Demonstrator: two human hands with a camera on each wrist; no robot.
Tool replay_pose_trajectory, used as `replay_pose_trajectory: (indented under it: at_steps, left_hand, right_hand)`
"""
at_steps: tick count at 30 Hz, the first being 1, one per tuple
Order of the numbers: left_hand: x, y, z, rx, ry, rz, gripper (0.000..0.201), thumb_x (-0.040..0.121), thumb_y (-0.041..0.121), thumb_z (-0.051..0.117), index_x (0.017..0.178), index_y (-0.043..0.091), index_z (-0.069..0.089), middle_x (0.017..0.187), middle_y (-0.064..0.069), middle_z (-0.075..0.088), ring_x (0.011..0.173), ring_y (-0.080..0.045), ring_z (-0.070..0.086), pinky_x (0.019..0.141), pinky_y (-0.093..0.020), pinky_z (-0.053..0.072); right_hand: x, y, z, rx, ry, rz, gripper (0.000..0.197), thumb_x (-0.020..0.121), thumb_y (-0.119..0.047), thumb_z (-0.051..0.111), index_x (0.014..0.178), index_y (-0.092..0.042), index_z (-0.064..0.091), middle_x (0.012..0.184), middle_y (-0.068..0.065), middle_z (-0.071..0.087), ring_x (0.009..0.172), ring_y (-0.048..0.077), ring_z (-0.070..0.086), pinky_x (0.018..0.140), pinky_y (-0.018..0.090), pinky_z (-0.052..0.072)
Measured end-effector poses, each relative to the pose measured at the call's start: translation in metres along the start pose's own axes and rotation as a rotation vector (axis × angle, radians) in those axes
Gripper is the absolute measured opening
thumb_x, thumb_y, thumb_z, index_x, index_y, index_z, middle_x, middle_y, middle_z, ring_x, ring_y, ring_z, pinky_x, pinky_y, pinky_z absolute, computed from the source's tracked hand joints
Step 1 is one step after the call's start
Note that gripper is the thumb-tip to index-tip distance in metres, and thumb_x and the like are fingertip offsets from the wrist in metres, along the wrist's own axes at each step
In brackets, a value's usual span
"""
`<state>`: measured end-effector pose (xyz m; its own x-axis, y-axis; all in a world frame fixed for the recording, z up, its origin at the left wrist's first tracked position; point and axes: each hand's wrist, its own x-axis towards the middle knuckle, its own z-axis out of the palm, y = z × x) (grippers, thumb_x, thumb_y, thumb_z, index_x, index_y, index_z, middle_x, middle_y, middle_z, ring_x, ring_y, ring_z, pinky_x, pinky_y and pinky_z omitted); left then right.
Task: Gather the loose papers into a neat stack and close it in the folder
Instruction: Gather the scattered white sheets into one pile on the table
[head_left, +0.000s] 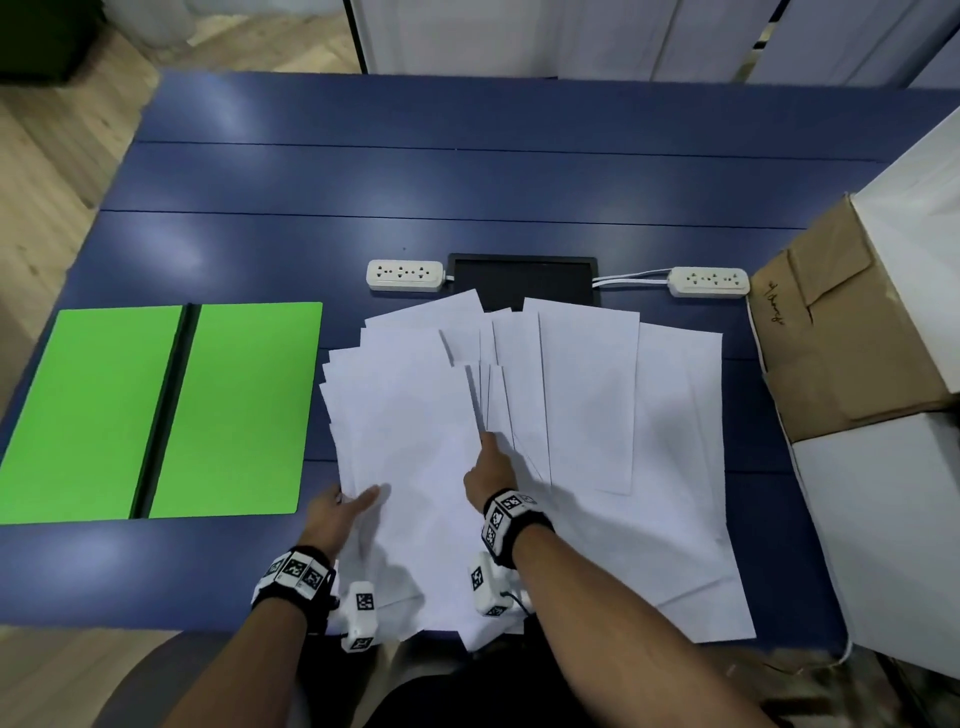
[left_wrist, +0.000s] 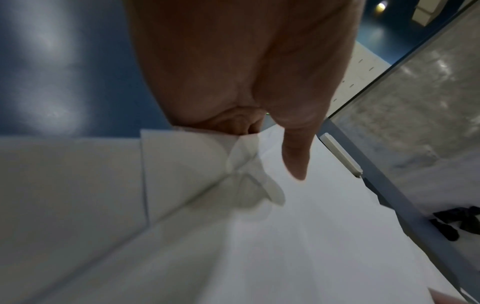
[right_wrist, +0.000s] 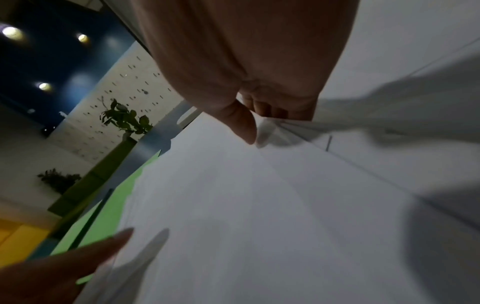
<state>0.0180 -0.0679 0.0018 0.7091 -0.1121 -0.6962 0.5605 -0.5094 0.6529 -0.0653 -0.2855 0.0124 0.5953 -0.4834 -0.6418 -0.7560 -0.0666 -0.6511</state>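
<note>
A bright green folder (head_left: 156, 410) lies open and flat on the left of the blue table (head_left: 467, 182). White papers (head_left: 415, 415) are fanned in a loose heap at the table's middle, some overhanging the near edge. My left hand (head_left: 345, 512) grips the lower left edge of a bunch of sheets, thumb (left_wrist: 296, 160) on top and fingers underneath. My right hand (head_left: 488, 470) pinches the bunch's right edge, thumb (right_wrist: 244, 127) above and fingers curled below. More sheets (head_left: 675, 441) lie spread to the right of that hand. The folder's green (right_wrist: 109, 216) shows beyond the papers in the right wrist view.
Two white power strips (head_left: 405, 275) (head_left: 709, 281) flank a black panel (head_left: 524, 278) just behind the papers. A brown cardboard box (head_left: 841, 322) and white boxes (head_left: 883, 530) stand along the right edge. Bare tabletop stretches behind the strips.
</note>
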Motion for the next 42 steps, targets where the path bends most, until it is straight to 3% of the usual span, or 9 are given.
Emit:
replay_pose_trajectory:
  at_steps: [2, 5, 11, 17, 22, 27, 31, 38, 42]
  left_hand:
    - [0.002, -0.005, -0.001, 0.000, -0.035, 0.014, 0.040, 0.079, 0.013, 0.082, 0.114, 0.001, 0.064, 0.113, -0.018, 0.072, 0.095, -0.030, 0.070, 0.086, -0.043, 0.056]
    - [0.008, -0.015, -0.003, 0.022, -0.071, 0.019, 0.040, 0.079, 0.008, 0.081, 0.116, 0.008, 0.065, 0.108, -0.013, 0.075, 0.101, -0.035, 0.071, 0.090, -0.052, 0.056]
    - [0.003, -0.010, 0.002, -0.032, -0.054, 0.036, 0.033, 0.083, 0.000, 0.075, 0.113, 0.005, 0.062, 0.101, -0.014, 0.072, 0.091, -0.031, 0.069, 0.087, -0.045, 0.055]
    - [0.008, -0.017, 0.001, -0.070, -0.048, 0.027, 0.030, 0.081, -0.001, 0.075, 0.106, 0.011, 0.065, 0.103, -0.016, 0.074, 0.093, -0.037, 0.071, 0.088, -0.053, 0.056]
    - [0.014, -0.026, 0.001, -0.086, -0.074, 0.036, 0.045, 0.072, 0.015, 0.082, 0.114, 0.010, 0.066, 0.106, -0.013, 0.076, 0.096, -0.036, 0.072, 0.088, -0.052, 0.057]
    - [0.018, -0.029, -0.001, -0.068, -0.082, 0.065, 0.040, 0.077, 0.009, 0.080, 0.113, 0.014, 0.065, 0.108, -0.011, 0.075, 0.098, -0.032, 0.071, 0.091, -0.049, 0.055]
    - [0.012, -0.025, 0.002, -0.088, -0.101, 0.074, 0.034, 0.082, -0.002, 0.075, 0.110, 0.015, 0.066, 0.105, -0.008, 0.075, 0.094, -0.031, 0.071, 0.087, -0.043, 0.055]
    - [0.016, -0.029, 0.001, -0.077, -0.094, 0.063, 0.030, 0.081, 0.000, 0.076, 0.106, 0.014, 0.067, 0.103, -0.010, 0.076, 0.094, -0.032, 0.071, 0.087, -0.044, 0.055]
    - [0.022, -0.030, -0.001, 0.005, -0.080, 0.083, 0.028, 0.080, -0.001, 0.076, 0.104, 0.012, 0.066, 0.104, -0.015, 0.075, 0.096, -0.036, 0.071, 0.087, -0.051, 0.057]
  right_hand:
    - [-0.002, -0.001, 0.003, -0.060, -0.062, -0.033, 0.034, 0.093, 0.002, 0.050, 0.119, -0.019, 0.051, 0.094, 0.004, 0.050, 0.080, 0.021, 0.051, 0.070, 0.028, 0.042]
    - [-0.007, 0.004, -0.005, -0.038, 0.035, -0.088, 0.016, 0.097, -0.011, 0.053, 0.084, -0.018, 0.060, 0.085, 0.000, 0.057, 0.073, 0.015, 0.056, 0.075, 0.039, 0.055]
    - [-0.016, 0.051, -0.053, -0.385, 0.304, 0.125, 0.038, 0.092, -0.008, 0.058, 0.129, -0.014, 0.052, 0.136, 0.006, 0.048, 0.124, 0.029, 0.051, 0.095, 0.039, 0.047]
    - [-0.016, 0.076, -0.051, -0.371, 0.153, 0.185, 0.029, 0.096, -0.012, 0.055, 0.123, -0.006, 0.064, 0.124, 0.011, 0.067, 0.116, 0.028, 0.064, 0.092, 0.028, 0.049]
    - [-0.014, 0.076, -0.035, -0.299, 0.020, 0.287, 0.044, 0.093, 0.000, 0.054, 0.055, -0.016, 0.040, 0.060, -0.003, 0.042, 0.074, 0.018, 0.053, 0.066, 0.022, 0.042]
    - [-0.010, 0.065, -0.031, -0.212, 0.035, 0.201, 0.025, 0.099, -0.009, 0.047, 0.082, 0.000, 0.064, 0.079, 0.005, 0.062, 0.087, 0.022, 0.061, 0.072, 0.025, 0.046]
    - [-0.012, 0.055, -0.030, -0.033, 0.168, 0.060, 0.019, 0.096, -0.004, 0.052, 0.107, -0.016, 0.061, 0.097, 0.001, 0.066, 0.086, 0.020, 0.064, 0.065, 0.025, 0.051]
    - [-0.006, 0.060, -0.014, -0.152, 0.069, 0.018, 0.029, 0.089, -0.003, 0.053, 0.064, -0.018, 0.050, 0.066, -0.006, 0.048, 0.072, 0.017, 0.052, 0.053, 0.019, 0.040]
    - [0.005, 0.046, -0.044, -0.118, 0.405, 0.095, 0.030, 0.091, -0.006, 0.060, 0.120, -0.012, 0.061, 0.126, 0.006, 0.053, 0.112, 0.028, 0.057, 0.093, 0.036, 0.052]
